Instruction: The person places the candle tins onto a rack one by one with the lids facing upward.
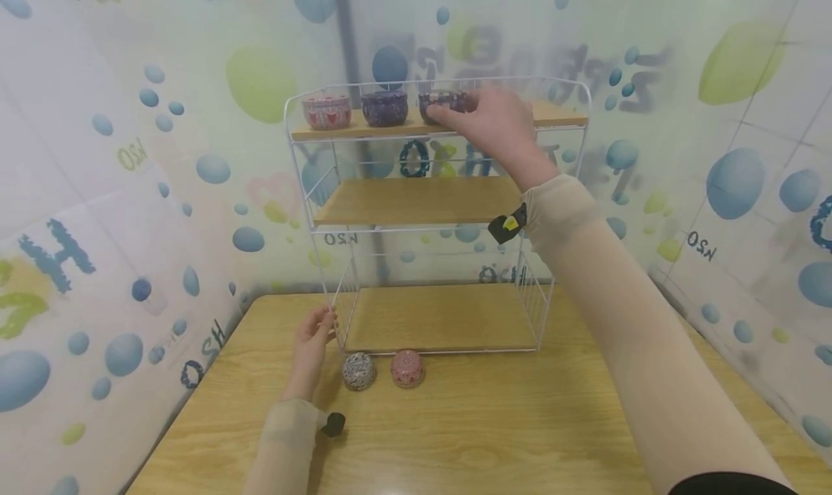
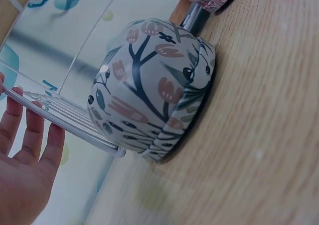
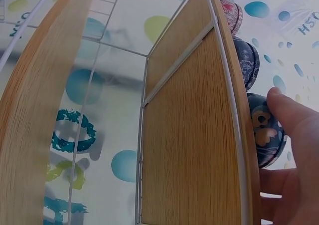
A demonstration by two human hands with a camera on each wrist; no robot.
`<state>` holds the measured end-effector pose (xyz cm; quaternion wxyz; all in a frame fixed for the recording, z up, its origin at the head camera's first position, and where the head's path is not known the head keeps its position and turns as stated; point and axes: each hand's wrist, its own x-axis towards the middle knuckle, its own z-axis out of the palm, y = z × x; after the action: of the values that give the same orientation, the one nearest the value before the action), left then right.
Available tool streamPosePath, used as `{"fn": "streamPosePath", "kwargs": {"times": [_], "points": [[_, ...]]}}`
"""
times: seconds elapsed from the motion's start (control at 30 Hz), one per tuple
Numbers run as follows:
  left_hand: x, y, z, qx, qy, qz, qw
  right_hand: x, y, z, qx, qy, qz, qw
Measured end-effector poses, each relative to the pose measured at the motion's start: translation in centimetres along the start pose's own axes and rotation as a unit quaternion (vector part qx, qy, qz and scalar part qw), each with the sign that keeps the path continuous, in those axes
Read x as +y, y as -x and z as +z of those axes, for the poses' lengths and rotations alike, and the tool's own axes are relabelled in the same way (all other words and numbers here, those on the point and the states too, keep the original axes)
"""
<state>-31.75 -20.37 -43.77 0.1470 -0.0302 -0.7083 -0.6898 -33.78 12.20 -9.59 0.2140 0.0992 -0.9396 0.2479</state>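
Observation:
My right hand (image 1: 500, 123) holds a dark, flower-patterned round tin (image 3: 264, 130) on the top board of a white wire shelf rack, thumb against its near side. Left of it on that board stand a dark blue tin (image 1: 385, 110) and a pink tin (image 1: 327, 112). Low on the rack's left side, my left hand (image 1: 313, 343) grips the white wire post (image 2: 65, 125) with its fingertips. Close by that hand, a pale tin with a branch-and-tulip pattern (image 2: 149, 85) sits on the table. A second pink tin (image 1: 406, 369) is to its right.
The rack has three wooden boards, including the middle board (image 1: 422, 202) and bottom board (image 1: 442, 318), with wire sides. It stands on a wood-grain table (image 1: 481, 437). A printed curtain (image 1: 260, 155) with blue and green spots hangs behind and along both sides.

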Motion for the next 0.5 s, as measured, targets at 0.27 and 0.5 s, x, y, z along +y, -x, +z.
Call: {"fn": "streamPosePath", "kwargs": {"times": [0.27, 0.5], "points": [[-1.6, -0.7, -0.2, 0.003, -0.017, 0.005, 0.9998, 0.0, -0.2, 0.1, 0.008, 0.032, -0.013, 0.9994], [-1.8, -0.7, -0.1, 0.008, -0.011, 0.016, 0.9998, 0.1, -0.2, 0.4, 0.019, 0.051, -0.017, 0.9983]]}}
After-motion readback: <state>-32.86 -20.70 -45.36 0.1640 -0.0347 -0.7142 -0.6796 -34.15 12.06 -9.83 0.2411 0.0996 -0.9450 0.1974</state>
